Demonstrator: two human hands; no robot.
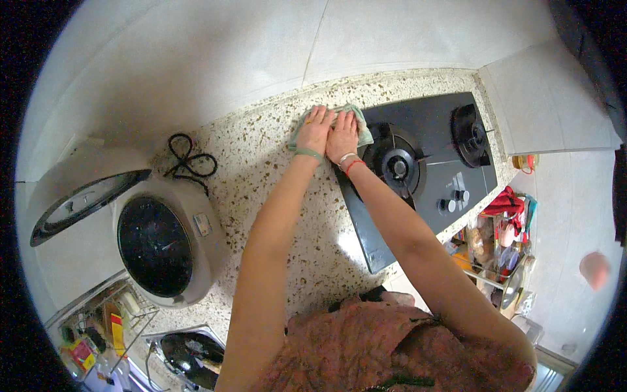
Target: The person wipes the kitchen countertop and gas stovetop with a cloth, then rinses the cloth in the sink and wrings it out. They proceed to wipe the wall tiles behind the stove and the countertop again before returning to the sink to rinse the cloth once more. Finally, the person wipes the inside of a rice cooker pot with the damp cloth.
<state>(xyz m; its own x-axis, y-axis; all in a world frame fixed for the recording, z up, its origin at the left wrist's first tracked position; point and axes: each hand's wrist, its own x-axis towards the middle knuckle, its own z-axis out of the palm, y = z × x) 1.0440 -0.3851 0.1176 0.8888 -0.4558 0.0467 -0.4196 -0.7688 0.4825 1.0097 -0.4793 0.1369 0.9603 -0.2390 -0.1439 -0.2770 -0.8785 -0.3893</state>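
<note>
A pale green cloth (364, 132) lies on the speckled countertop (274, 196) by the back left corner of the black gas stove (424, 117). Flat on top of it, side by side, rest my left hand (313, 134) and my right hand (342, 138). The fingers of both are stretched out and point toward the wall, pressing the cloth down rather than wrapping round it. My right hand is the closer one to the stove's left burner (398, 168), and my right forearm passes over the stove's front left part. Much of the cloth is hidden beneath the hands.
Left stands a white rice cooker (202, 251), lid (85, 206) raised; behind it lies a coiled black cord (189, 160). A dark pan (189, 356) sits at lower left near a wire rack (134, 326). Right are the second burner (470, 134), knobs (448, 206) and a crowded shelf (496, 274).
</note>
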